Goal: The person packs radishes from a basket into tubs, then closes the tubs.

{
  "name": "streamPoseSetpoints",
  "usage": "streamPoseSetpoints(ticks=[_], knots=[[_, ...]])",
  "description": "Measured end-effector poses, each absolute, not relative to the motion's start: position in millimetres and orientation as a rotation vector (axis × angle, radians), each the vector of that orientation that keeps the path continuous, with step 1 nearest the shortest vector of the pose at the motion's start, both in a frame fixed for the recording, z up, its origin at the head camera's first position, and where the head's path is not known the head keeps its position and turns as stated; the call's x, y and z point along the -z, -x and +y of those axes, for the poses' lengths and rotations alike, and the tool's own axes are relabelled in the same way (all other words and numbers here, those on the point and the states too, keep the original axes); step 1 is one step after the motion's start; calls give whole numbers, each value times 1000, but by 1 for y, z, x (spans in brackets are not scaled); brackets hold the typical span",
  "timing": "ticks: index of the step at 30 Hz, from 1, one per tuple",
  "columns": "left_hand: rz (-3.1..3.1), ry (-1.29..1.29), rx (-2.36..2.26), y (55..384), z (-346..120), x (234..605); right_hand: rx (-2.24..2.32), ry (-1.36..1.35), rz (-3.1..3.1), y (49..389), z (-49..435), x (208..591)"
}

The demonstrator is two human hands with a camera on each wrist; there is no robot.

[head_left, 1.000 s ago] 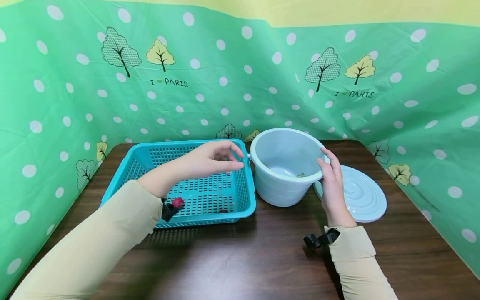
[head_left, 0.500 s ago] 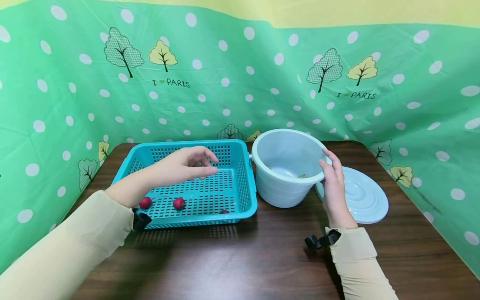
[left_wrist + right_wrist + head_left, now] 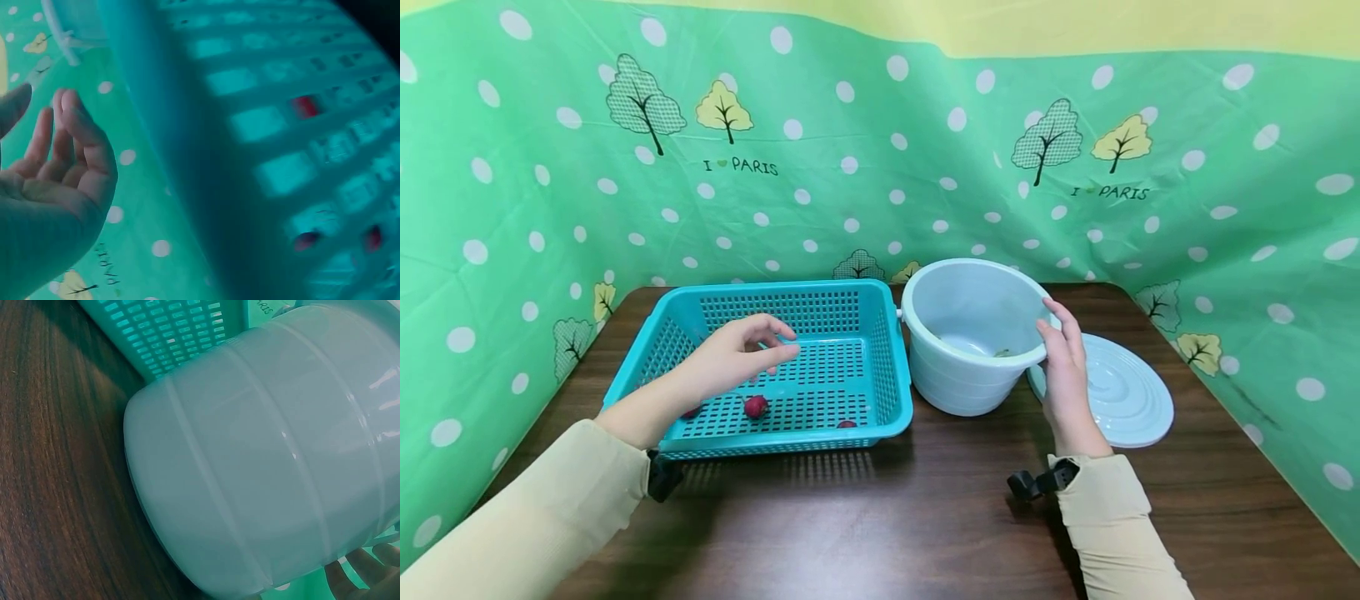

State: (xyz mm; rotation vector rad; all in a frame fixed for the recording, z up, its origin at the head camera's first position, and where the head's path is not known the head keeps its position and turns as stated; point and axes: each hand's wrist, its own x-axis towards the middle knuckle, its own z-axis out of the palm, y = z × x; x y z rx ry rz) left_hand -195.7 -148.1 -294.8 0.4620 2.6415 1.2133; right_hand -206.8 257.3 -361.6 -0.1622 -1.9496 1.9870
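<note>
My left hand (image 3: 730, 358) hovers over the turquoise perforated basket (image 3: 901, 375), fingers loosely bent and nothing between them. Inside the basket lie a few small round red radishes: one radish (image 3: 756, 407) shows near the front, another radish (image 3: 691, 412) is partly covered by my left wrist, and a third (image 3: 847, 424) peeks over the front wall. With thumb and fingers, my right hand (image 3: 1063, 358) grips the right rim of a pale blue bucket (image 3: 962, 387). Some greenish bits (image 3: 1002, 352) lie on the bucket's floor. In the right wrist view the bucket's ribbed side fills most of the picture.
A round pale blue lid (image 3: 1123, 396) lies on the dark wooden table (image 3: 910, 517), right of the bucket and partly behind my right hand. Basket and bucket stand side by side. A green dotted cloth (image 3: 865, 142) hangs behind and at both sides.
My left hand has moved left and down, from the basket's right edge near the bucket to over its left middle. My right hand keeps its grip on the bucket rim.
</note>
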Motion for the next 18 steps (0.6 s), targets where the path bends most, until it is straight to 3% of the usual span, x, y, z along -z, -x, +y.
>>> streamPoseSetpoints(ticks=[7,18], knots=[[2635,-300,-1243,199,-157,317,-1979,150,-1954,206,257,362],[2589,-249,-1100,206,-164,344,-1992,155,-1948,205,258,364]])
